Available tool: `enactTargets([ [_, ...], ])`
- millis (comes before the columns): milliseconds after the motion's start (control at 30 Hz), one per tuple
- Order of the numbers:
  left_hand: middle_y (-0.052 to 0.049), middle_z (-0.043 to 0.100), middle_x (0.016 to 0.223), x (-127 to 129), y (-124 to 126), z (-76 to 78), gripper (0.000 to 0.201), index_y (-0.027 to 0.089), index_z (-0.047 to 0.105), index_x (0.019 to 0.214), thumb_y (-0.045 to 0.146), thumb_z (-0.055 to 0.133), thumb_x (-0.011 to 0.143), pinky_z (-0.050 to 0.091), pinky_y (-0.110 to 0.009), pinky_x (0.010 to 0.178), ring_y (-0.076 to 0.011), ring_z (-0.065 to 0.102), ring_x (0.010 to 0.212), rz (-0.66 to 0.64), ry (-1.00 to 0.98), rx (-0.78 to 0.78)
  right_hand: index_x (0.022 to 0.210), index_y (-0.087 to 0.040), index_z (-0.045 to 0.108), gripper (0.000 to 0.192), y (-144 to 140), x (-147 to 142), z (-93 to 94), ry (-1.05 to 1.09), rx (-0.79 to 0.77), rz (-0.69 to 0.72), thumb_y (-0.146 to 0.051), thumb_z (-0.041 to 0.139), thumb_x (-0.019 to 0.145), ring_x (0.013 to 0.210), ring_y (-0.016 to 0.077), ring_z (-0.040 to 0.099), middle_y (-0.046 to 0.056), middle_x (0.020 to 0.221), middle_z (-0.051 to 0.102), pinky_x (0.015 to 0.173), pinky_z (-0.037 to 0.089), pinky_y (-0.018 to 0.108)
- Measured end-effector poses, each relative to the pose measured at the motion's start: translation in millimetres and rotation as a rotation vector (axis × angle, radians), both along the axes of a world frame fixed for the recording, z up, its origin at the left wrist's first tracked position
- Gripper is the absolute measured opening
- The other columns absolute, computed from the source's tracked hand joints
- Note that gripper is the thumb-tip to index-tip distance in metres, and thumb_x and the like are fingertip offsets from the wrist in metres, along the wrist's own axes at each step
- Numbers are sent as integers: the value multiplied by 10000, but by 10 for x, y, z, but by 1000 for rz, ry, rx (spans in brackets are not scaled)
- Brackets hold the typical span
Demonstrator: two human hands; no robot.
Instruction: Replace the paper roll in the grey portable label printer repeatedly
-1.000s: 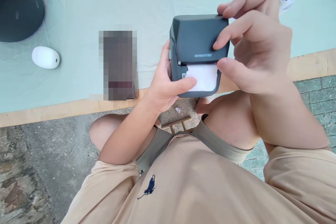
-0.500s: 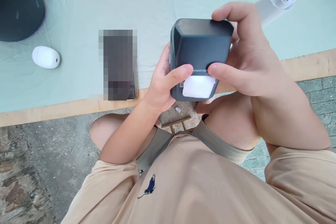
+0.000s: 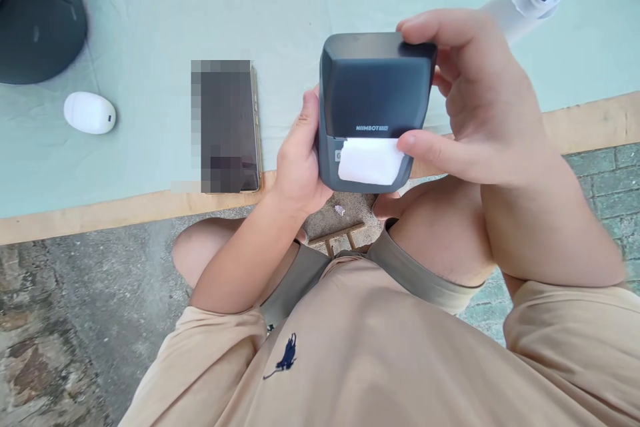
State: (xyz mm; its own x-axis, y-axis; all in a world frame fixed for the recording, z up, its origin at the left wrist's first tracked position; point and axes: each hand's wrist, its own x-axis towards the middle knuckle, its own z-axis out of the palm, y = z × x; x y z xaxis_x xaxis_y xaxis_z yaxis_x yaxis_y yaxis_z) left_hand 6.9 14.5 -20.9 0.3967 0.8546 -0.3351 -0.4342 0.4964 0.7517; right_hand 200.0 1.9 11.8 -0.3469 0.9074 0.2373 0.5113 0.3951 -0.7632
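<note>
A dark grey label printer [image 3: 373, 90] is held in the air above the table's front edge, lid closed, with a white paper label [image 3: 369, 161] sticking out of its front slot. My left hand [image 3: 299, 160] grips its left side. My right hand [image 3: 467, 100] wraps the right side, forefinger on the top rear corner and thumb tip pressed beside the paper. Both hands hold the printer over my knees.
A phone [image 3: 227, 125] lies on the pale green tablecloth [image 3: 200, 7] left of the printer. Further left rest a small white oval device [image 3: 89, 113] and a dark round object [image 3: 37, 13]. A white paper roll [image 3: 530, 1] lies at the back right. The wooden table edge [image 3: 125, 208] runs across below.
The printer's lid went from slightly raised to closed. My left thumb slid off the front to the side, and my right fingers moved from the lid to the rear corner.
</note>
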Motion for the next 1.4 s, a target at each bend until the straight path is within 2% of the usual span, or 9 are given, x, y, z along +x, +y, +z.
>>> enactTargets([
  [267, -52, 725, 1029, -7, -22, 58, 358, 165, 611, 838, 361, 362, 1006, 506, -439, 1130, -276, 494, 1419, -12, -177, -14, 1383, -296, 448, 662, -1, -28, 6, -54, 126, 23, -535, 676, 809, 1289, 224, 532, 34, 1377, 523, 1016, 550, 415],
  [367, -60, 710, 1120, 10, -11, 87, 400, 173, 632, 925, 416, 325, 1005, 515, -432, 1109, -275, 513, 1401, -28, -252, -1, 1266, -272, 536, 589, -40, -52, 7, -31, 224, -174, -623, 635, 803, 1173, 205, 565, 34, 1262, 562, 861, 566, 368],
  [533, -26, 696, 1096, 4, 1, 31, 208, 231, 581, 1113, 299, 442, 975, 533, -328, 1043, -210, 598, 1299, -96, -233, 61, 1028, -264, 562, 282, -90, -64, 52, 25, 247, -490, -520, 576, 914, 643, -5, 526, -33, 1118, 562, 526, 408, 224],
  [600, -15, 692, 1087, -8, 13, -13, 217, 244, 569, 1144, 321, 478, 963, 555, -283, 957, -199, 633, 1236, -122, -179, 90, 987, -267, 539, 215, -73, -53, 61, 81, 232, -495, -479, 536, 952, 653, -4, 598, -37, 1092, 547, 476, 414, 203],
  [733, -11, 679, 1114, -25, 34, -75, 284, 253, 577, 1172, 404, 554, 933, 574, -247, 795, -194, 680, 1104, -151, -155, 132, 901, -289, 561, 175, -35, -74, 52, 222, 241, -526, -462, 587, 919, 886, 129, 716, -7, 1050, 560, 490, 505, 257],
  [900, -17, 661, 1173, -26, 22, -72, 343, 249, 565, 1242, 402, 562, 935, 603, -289, 835, -219, 670, 1152, -166, -161, 145, 913, -226, 638, 98, -43, -112, 15, -22, 153, -380, -319, 617, 890, 706, 98, 613, -11, 940, 682, 539, 450, 273],
  [1167, -28, 625, 1318, -28, 5, -45, 348, 256, 567, 1251, 395, 607, 934, 587, -355, 1017, -252, 587, 1325, -187, -149, 120, 1083, -304, 643, 287, 4, 20, 79, -516, 49, -261, -421, 673, 823, 615, 110, 546, -24, 984, 718, 623, 455, 337],
  [1300, -39, 616, 1338, -28, -8, -64, 467, 245, 563, 1269, 435, 695, 863, 593, -349, 1005, -280, 548, 1374, -179, -117, 140, 1129, -298, 641, 339, 9, 31, 113, -578, 18, -218, -467, 644, 834, 587, 133, 526, -4, 827, 691, 583, 390, 336],
  [1400, -23, 617, 1333, -27, -29, -71, 496, 273, 543, 1273, 454, 712, 844, 612, -308, 927, -279, 566, 1355, -176, -102, 141, 1083, -286, 638, 315, -2, 22, 107, -462, 62, -188, -418, 691, 801, 553, 86, 461, -26, 880, 700, 598, 426, 319],
])
